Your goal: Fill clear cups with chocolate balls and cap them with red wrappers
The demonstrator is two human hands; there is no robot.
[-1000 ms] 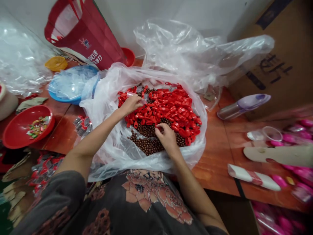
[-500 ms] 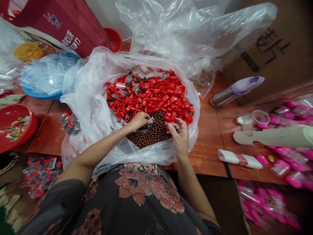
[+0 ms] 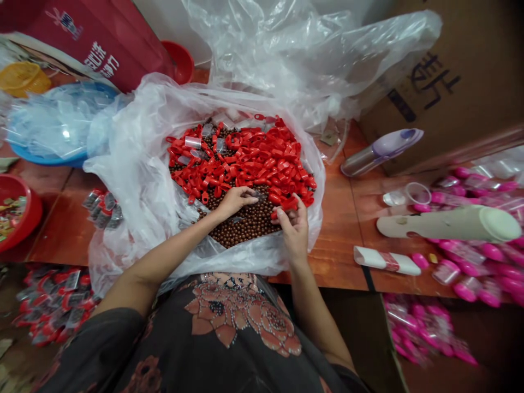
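Brown beads (image 3: 249,229) lie in a white plastic bag (image 3: 135,142) spread open on the table, with a heap of small red plastic caps (image 3: 266,155) behind them. My left hand (image 3: 236,202) is over the beads, fingers pinched on a small clear plastic container (image 3: 258,195) that looks dark inside. Just right of it, my right hand (image 3: 295,224) is closed on a red plastic cap (image 3: 290,204), and more red shows at its thumb tip. A few clear containers (image 3: 192,142) lie among the caps.
Filled red-capped containers (image 3: 104,208) sit left of the bag, and more (image 3: 57,300) lie lower down. A blue basin (image 3: 73,158) and red bowl (image 3: 30,218) stand left. On the right are a purple-topped flask (image 3: 380,153), a cardboard tube (image 3: 446,224) and pink-capped containers (image 3: 487,267).
The whole view has shifted slightly. The container in my left hand looks darker than before and sits just past the fingertips. My right hand still has the red cap.
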